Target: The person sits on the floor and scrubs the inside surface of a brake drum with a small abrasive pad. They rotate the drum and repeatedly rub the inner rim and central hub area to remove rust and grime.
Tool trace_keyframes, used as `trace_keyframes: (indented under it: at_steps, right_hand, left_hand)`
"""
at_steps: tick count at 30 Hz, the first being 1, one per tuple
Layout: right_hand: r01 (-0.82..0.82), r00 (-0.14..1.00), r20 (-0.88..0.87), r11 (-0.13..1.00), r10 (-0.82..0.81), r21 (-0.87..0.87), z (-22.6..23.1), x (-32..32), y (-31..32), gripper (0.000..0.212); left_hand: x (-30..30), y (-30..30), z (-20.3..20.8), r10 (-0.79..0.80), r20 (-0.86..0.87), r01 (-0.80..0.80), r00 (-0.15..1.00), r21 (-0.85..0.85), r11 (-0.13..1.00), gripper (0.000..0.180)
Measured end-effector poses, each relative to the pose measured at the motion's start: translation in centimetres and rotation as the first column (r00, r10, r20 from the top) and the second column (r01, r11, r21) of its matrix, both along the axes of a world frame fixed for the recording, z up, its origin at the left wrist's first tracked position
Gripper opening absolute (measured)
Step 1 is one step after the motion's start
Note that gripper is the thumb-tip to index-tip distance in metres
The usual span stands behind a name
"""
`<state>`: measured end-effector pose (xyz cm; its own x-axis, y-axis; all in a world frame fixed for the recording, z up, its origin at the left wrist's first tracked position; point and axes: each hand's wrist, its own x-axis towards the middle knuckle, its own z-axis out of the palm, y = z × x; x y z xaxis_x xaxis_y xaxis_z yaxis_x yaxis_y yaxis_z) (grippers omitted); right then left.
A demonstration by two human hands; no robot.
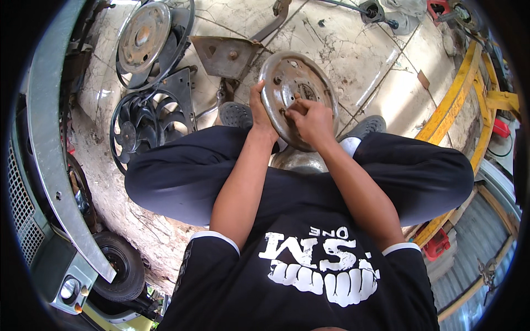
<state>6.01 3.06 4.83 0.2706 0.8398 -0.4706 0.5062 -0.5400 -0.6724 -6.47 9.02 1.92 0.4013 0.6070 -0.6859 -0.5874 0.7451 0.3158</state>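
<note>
Between my knees a round, rusty metal disc (281, 85) stands tilted, with a raised rim, holes and small fittings near its centre. My left hand (261, 117) is closed on the left side of its rim, thumb on the front edge. My right hand (313, 120) is over the lower right of the disc's face, its thumb and fingers pinched together near the centre. Whether a small part sits in that pinch I cannot make out. Below the disc shows a shiny domed metal piece (298, 161), partly hidden by the disc and my legs.
At the left lie a black fan (132, 129) with its shroud and another rusty disc (144, 37). A rusty bracket with a pedal-like arm (226, 55) lies ahead. A yellow metal frame (450, 107) stands at the right; a grey bumper (49, 138) and tire (130, 265) are far left.
</note>
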Motion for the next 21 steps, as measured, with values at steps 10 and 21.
trace_keyframes:
  at_steps: [10, 21]
  right_hand:
    - [-0.089, 0.996, 0.004, 0.990, 0.090, -0.105, 0.2, 1.0, 1.1, 0.032]
    - [-0.046, 0.998, -0.054, 0.998, 0.044, -0.038, -1.4, 1.2, 0.8, 0.035]
  left_hand:
    - [-0.1, -0.5, -0.6, 0.026, 0.074, -0.024, 0.997, -0.023, 0.999, 0.080]
    - [0.0, 0.0, 0.6, 0.022, 0.060, -0.018, 0.998, -0.074, 0.997, 0.079]
